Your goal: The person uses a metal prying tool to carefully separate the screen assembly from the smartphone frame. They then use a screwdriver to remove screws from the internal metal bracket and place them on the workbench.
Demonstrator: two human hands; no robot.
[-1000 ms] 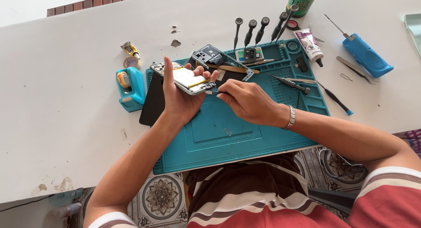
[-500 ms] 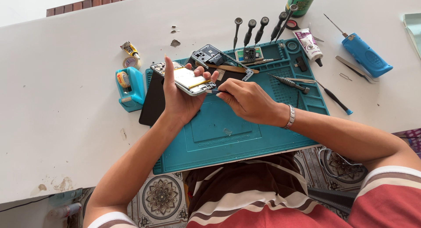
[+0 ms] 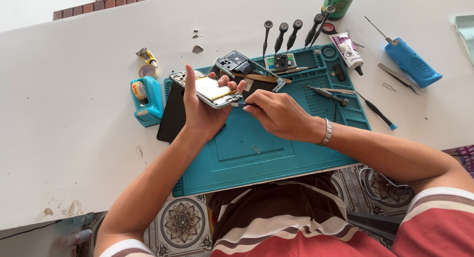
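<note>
Cradling the opened phone [image 3: 206, 89] in my left hand [image 3: 205, 114], I had its fingers curled round the body and tilted it above the teal repair mat [image 3: 247, 148], so the exposed inside faced me. My right hand [image 3: 276, 114] was pinched shut on a thin tool [image 3: 239, 104], its tip touching the phone's lower edge, just beside the left fingertips. Screwdrivers [image 3: 291, 35], a detached phone frame [image 3: 242, 64] and a blue tape dispenser [image 3: 146, 100] lay near on the white worktop [image 3: 74, 138], well within reach.
</note>
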